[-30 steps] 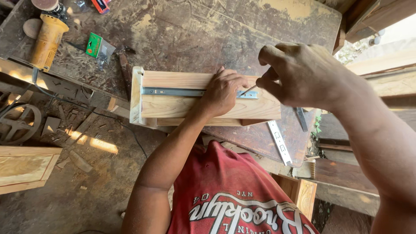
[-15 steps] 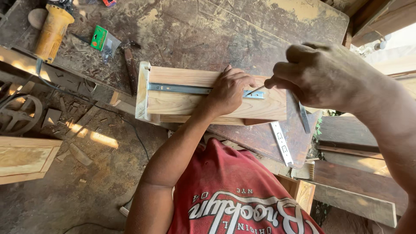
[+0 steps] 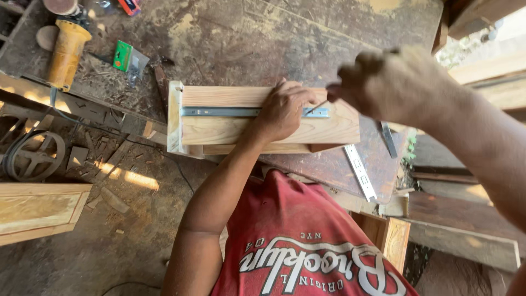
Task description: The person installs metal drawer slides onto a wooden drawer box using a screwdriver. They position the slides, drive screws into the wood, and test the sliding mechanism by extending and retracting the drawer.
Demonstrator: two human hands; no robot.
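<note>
Head view: worn workbench; left hand presses drawer box, right hand pinches screw.

Wooden drawer box pale tan, fine straight grain. Slide rail on it silver-grey, bluish sheen. Workbench top behind box dark brown, mottled, yellowish smear far from box. Grinder left of box mustard yellow, black neck. Small packet between grinder and box bright green. Second rail right below box white-silver. Shirt below box red, white lettering. Panel far left of box light wood, striped grain.
</note>
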